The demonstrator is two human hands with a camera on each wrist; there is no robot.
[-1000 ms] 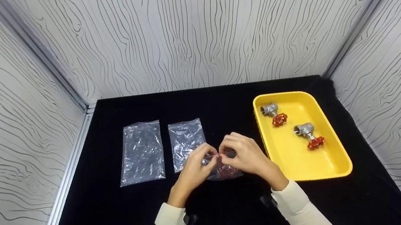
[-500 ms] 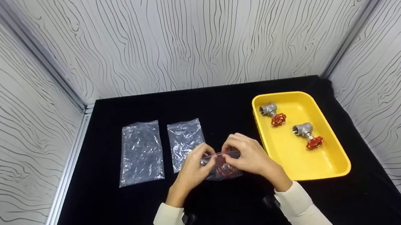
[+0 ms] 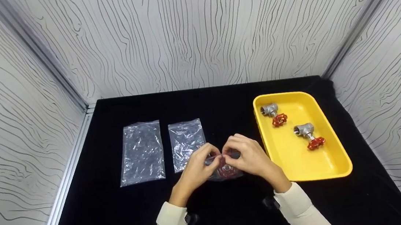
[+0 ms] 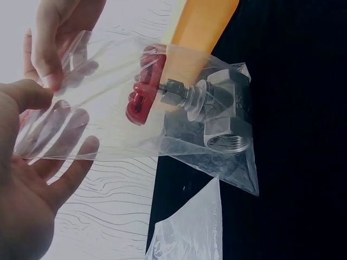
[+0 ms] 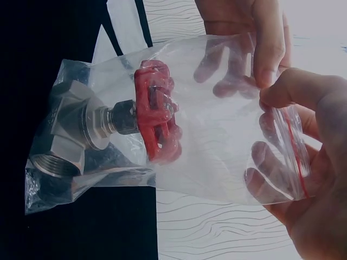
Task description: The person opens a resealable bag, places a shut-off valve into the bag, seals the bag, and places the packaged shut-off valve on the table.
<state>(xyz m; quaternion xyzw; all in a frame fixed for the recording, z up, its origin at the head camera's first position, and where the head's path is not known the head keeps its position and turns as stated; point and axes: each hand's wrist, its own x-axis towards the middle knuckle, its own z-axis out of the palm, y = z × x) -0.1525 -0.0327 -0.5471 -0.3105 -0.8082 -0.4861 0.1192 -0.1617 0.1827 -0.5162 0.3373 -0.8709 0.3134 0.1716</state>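
Note:
A clear zip bag (image 5: pixel 211 162) with a red seal line stands upright between both hands. Inside it is a steel valve (image 4: pixel 230 111) with a red handwheel (image 5: pixel 157 111), its threaded body at the bag's bottom. My left hand (image 3: pixel 199 166) pinches the bag's top edge between thumb and fingers. Right beside it, my right hand (image 3: pixel 248 153) pinches the same edge, thumb tips nearly meeting. Through the plastic, other fingers of both hands show behind the bag in the wrist views. Whether the seal is closed cannot be told.
Two flat zip bags lie on the black cloth: a larger bag (image 3: pixel 140 153) at left and a smaller bag (image 3: pixel 187 139) beside the left hand. At right, a yellow tray (image 3: pixel 290 162) holds a valve (image 3: pixel 274 114) at the back and another valve (image 3: pixel 309 136) nearer.
The two hands drew slightly apart along the bag's top edge, then came back together at its middle. The bagged valve stays in place below them.

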